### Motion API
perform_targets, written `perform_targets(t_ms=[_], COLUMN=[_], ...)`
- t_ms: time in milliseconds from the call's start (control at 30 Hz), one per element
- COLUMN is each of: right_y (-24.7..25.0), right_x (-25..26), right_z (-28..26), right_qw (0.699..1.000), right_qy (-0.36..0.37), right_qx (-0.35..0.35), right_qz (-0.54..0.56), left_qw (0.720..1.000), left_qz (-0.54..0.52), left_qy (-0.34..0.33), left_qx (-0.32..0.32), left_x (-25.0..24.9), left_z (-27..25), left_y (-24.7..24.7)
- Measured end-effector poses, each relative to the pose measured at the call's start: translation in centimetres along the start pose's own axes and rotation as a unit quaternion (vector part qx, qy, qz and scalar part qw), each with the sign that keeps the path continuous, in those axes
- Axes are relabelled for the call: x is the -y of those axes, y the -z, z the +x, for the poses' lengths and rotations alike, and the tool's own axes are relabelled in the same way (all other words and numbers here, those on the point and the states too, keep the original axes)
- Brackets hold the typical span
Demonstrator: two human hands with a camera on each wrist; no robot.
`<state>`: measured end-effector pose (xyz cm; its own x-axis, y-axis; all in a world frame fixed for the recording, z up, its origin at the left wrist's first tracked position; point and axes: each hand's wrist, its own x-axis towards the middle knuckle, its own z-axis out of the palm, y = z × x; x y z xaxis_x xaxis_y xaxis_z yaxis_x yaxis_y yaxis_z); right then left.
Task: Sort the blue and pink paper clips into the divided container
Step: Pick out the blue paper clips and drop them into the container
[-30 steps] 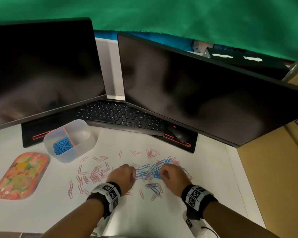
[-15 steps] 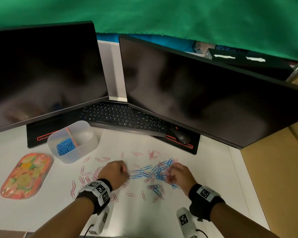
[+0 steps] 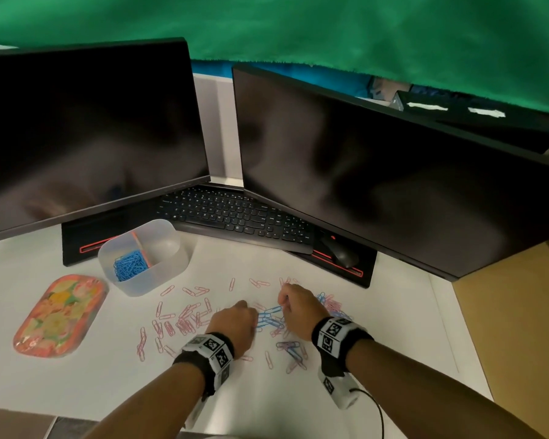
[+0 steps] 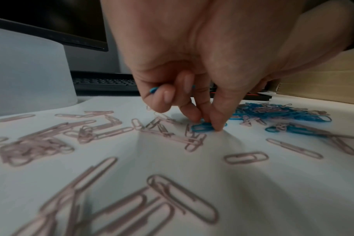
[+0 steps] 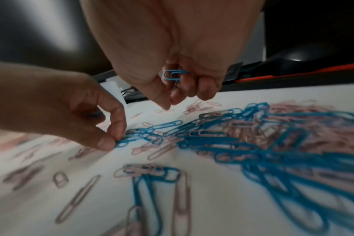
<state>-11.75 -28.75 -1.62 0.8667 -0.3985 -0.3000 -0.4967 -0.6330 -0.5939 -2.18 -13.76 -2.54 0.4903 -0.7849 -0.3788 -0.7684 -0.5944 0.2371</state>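
Observation:
Blue and pink paper clips (image 3: pixel 271 321) lie mixed on the white desk between my hands; pink clips (image 3: pixel 178 321) are spread to the left. My left hand (image 3: pixel 235 321) pinches a blue clip (image 4: pixel 202 127) against the desk with thumb and forefinger, and more blue shows inside its curled fingers (image 4: pixel 168 94). My right hand (image 3: pixel 298 308) hovers above the pile with blue clips (image 5: pixel 173 75) held in its curled fingers. The translucent divided container (image 3: pixel 171 267) stands back left, with blue clips (image 3: pixel 129 266) in its left compartment; the right compartment looks bare.
Two dark monitors (image 3: pixel 377 172) stand behind a black keyboard (image 3: pixel 235 213) and a mouse (image 3: pixel 339 253). A colourful oval tray (image 3: pixel 59 315) lies at the left. A cardboard box (image 3: pixel 520 327) borders the desk at the right.
Both hands have shifted over the pile. The left hand came back right onto the blue clips; the right hand moved a little farther from me.

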Motion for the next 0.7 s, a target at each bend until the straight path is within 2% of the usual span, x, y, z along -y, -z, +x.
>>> perform_targets(t_ms=[167, 267, 367, 467, 500, 533, 567, 633, 700], right_y=[-0.5, -0.6, -0.8, -0.6, -0.5, -0.4, -0.2, 0.4, 1.0], right_x=[0.5, 0.3, 0.2, -0.2, -0.4, -0.5, -0.4, 0.5, 2.6], right_z=[1.6, 1.9, 2.2, 2.3, 2.2, 2.1, 2.0, 2.1, 2.9], right_qw=[0.991, 0.987, 0.987, 0.985, 0.984, 0.984, 0.987, 0.995, 0.997], right_qy=[0.043, 0.047, 0.042, 0.027, 0.022, 0.018, 0.015, 0.008, -0.022], right_qx=[0.067, 0.087, 0.093, 0.113, 0.122, 0.126, 0.119, 0.082, 0.065], right_qz=[-0.105, -0.125, -0.127, -0.131, -0.13, -0.122, -0.107, -0.048, 0.037], left_qw=[1.0, 0.995, 0.972, 0.936, 0.913, 0.879, 0.831, 0.705, 0.587], left_qz=[-0.024, -0.098, -0.216, -0.33, -0.382, -0.449, -0.524, -0.667, -0.766], left_qy=[0.004, 0.023, 0.063, 0.1, 0.121, 0.147, 0.178, 0.229, 0.242], left_qx=[0.001, -0.029, -0.061, -0.075, -0.071, -0.064, -0.059, -0.071, -0.103], left_x=[0.8, 1.3, 2.0, 2.5, 2.7, 3.1, 3.6, 4.6, 5.9], left_z=[-0.7, -1.3, -1.7, -2.1, -2.1, -2.2, -2.2, -2.6, -3.1], left_y=[0.1, 0.4, 0.9, 1.8, 2.2, 2.7, 3.2, 4.3, 5.4])
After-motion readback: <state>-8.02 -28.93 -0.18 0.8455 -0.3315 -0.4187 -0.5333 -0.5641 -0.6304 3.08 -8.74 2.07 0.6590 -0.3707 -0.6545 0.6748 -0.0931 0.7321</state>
